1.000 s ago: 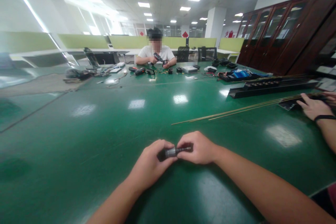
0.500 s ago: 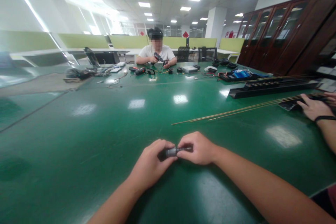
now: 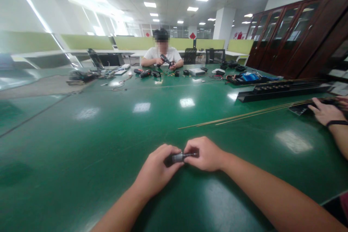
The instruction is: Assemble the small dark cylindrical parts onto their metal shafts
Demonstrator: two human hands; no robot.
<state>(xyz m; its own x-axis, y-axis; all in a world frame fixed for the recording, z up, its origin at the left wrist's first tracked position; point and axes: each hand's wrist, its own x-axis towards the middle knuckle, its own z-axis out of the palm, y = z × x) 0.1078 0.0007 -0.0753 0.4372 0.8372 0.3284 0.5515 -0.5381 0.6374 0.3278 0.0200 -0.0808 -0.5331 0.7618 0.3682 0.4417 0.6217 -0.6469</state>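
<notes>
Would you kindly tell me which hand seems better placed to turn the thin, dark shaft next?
Probably the right hand: its thumb and fingers pinch the thin, dark shaft, while the left hand grips the grey cylindrical piece beside it and could steady that.

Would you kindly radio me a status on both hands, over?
Left hand gripping grey cylindrical piece. Right hand pinching thin shaft at its end. Brass-coloured rods ahead, touching neither hand.

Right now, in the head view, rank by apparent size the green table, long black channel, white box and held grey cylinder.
1. Green table
2. Long black channel
Unsure: white box and grey cylinder look close; the cylinder is nearer and partly covered.
</notes>
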